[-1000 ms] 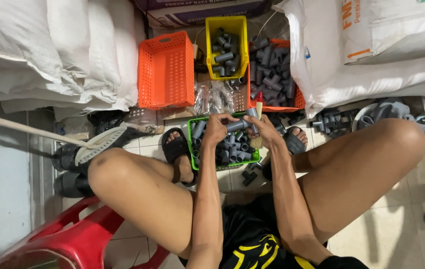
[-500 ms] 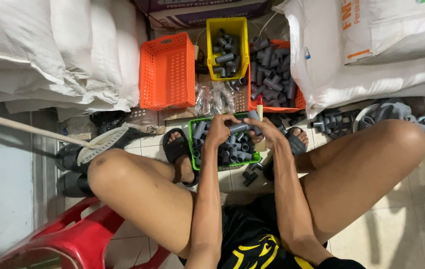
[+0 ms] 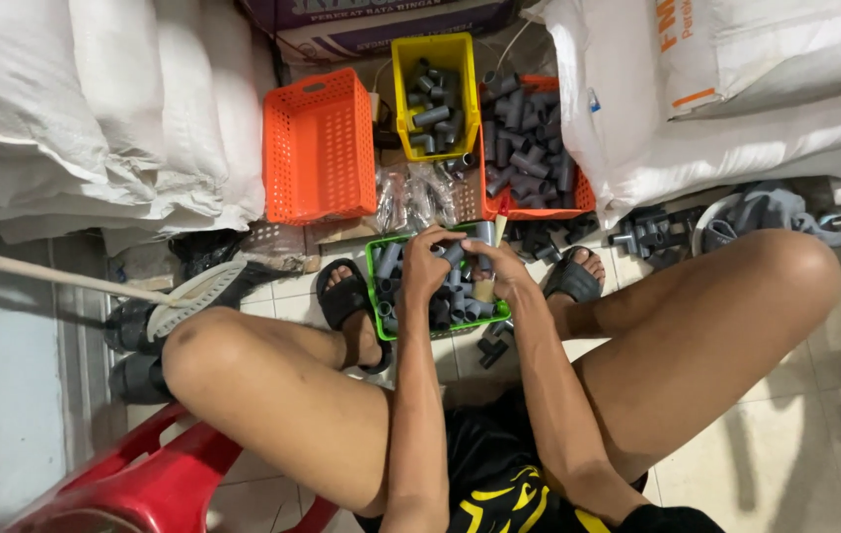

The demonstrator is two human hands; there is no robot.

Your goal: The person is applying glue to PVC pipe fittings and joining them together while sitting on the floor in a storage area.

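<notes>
One grey pipe fitting pinched between both sets of fingers, just above the green basket of grey fittings. Left hand curled over it from the left, right hand closed on its other end, forearms converging between bent knees. Beyond: one empty orange basket, one yellow basket, one orange crate of fittings.
</notes>
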